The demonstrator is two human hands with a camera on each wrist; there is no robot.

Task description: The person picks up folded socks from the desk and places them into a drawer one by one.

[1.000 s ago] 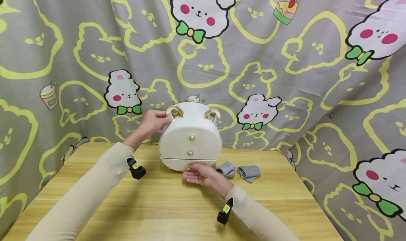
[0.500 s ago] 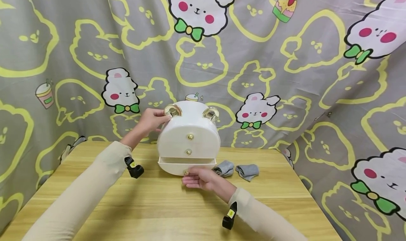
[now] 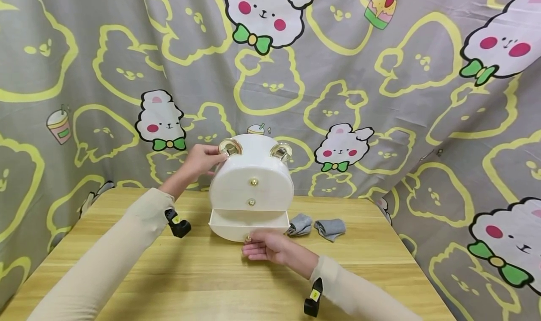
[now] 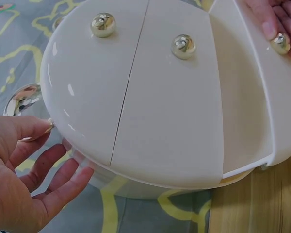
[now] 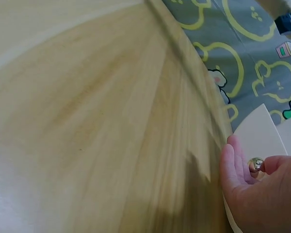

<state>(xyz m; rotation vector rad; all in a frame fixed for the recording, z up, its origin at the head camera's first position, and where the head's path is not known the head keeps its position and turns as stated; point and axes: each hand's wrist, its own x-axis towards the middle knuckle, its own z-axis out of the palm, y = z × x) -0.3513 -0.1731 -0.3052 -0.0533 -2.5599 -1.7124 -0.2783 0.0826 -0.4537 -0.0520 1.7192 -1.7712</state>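
Observation:
A white rounded storage box with gold ear-like rings on top and gold knobs on its front stands on the table. Its bottom drawer is pulled part of the way out, and the part of its inside that shows is bare. My left hand pinches the left gold ring between thumb and finger, other fingers beside the box's side. In front, my right hand pinches the drawer's gold knob between thumb and fingers. The two upper drawer fronts sit flush.
Two grey folded cloths lie on the wooden table to the right of the box. A patterned curtain hangs behind the table and along its sides.
The bottom drawer, flush with the box a second ago, has slid out toward me with my right hand on its knob. My left hand has kept its hold on the ring.

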